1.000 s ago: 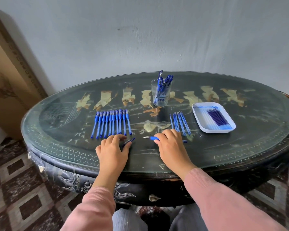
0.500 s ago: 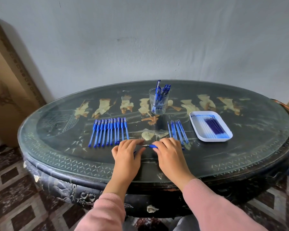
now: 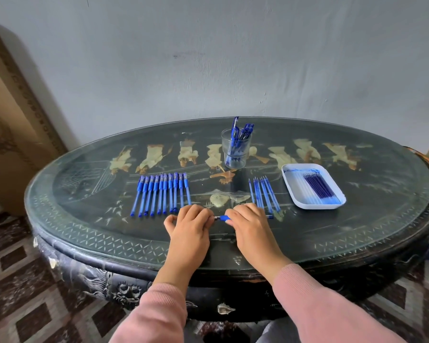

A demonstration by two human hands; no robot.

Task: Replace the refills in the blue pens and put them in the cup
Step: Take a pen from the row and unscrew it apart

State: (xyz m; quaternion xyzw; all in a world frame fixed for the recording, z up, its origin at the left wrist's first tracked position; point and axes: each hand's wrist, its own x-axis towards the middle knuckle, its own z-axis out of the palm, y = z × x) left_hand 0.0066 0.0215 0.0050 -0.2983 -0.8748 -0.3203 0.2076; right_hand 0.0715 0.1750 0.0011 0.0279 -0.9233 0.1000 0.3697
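Low in the middle of the frame, a blue plastic pen (image 3: 222, 217) lay along the dark glass-topped counter (image 3: 357, 231), caught between both sets of fingers. The left hand (image 3: 191, 226) pinched its tip end and the right hand (image 3: 250, 226) curled over its barrel. The clear glass cup (image 3: 235, 151) of pens stood well beyond, at upper centre.

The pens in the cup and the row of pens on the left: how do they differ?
The pens in the cup stand leaning; the row of pens lies flat on the table. The pens in the cup are bunched together; the row of pens sits side by side, nearly parallel. Both are blue.
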